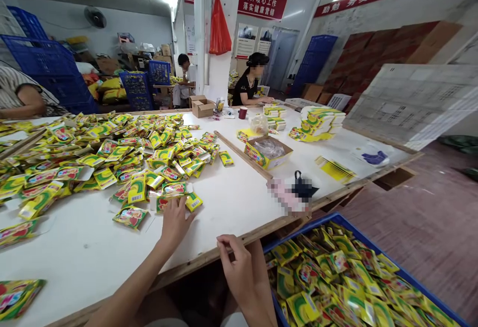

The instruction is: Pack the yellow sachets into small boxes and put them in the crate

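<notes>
My left hand [175, 221] reaches to the near edge of a heap of small yellow-and-green printed cartons [123, 153]. Its fingertips rest on one carton [161, 203], and the thumb is spread away to the right. Another small carton [193, 201] lies just beyond that thumb. By the table's front edge is my right hand [238, 265], its thumb and forefinger tips brought together with nothing visible between them. Some cartons in the heap have white end flaps sticking out.
A blue crate [338, 217] full of similar cartons stands at lower right, below the wooden table edge. A wooden strip [244, 155] crosses the white tabletop [209, 217]. Beyond it are an open display box [269, 152] and stacked cartons [317, 123]. Other people sit farther back.
</notes>
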`<state>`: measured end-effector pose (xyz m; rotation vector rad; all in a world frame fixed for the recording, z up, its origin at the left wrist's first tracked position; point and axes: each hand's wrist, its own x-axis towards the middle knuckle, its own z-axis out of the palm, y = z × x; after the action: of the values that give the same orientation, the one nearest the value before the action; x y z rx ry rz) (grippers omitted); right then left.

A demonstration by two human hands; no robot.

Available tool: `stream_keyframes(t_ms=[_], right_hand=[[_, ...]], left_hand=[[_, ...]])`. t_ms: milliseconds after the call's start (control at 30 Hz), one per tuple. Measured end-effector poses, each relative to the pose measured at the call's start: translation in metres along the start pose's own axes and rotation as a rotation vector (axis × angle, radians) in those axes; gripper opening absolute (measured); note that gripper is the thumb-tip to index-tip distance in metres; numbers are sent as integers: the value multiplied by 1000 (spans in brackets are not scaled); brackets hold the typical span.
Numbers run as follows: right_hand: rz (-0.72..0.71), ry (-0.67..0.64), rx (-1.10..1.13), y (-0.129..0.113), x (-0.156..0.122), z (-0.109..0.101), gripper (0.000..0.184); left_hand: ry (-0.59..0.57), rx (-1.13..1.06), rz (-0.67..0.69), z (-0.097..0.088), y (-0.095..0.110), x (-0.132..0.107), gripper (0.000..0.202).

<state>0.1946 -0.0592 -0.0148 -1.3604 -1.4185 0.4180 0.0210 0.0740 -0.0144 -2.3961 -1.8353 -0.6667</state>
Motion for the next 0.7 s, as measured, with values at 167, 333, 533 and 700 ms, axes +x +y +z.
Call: stream_keyframes(t_ms=[167, 333, 533, 700], right_hand=[[6, 0, 16, 5, 2, 2, 12], [0, -20, 16, 0, 8, 7, 13], [-96, -55, 78, -21, 25, 20, 15], [-125, -128, 182, -23, 39, 36, 29]], left_hand=[[37, -117, 39, -16, -12, -17, 40], [82, -104, -313, -14, -43, -16, 53], [173, -424, -130, -29, -31, -21, 18], [-34, -848, 106, -52, 5, -33, 10]])
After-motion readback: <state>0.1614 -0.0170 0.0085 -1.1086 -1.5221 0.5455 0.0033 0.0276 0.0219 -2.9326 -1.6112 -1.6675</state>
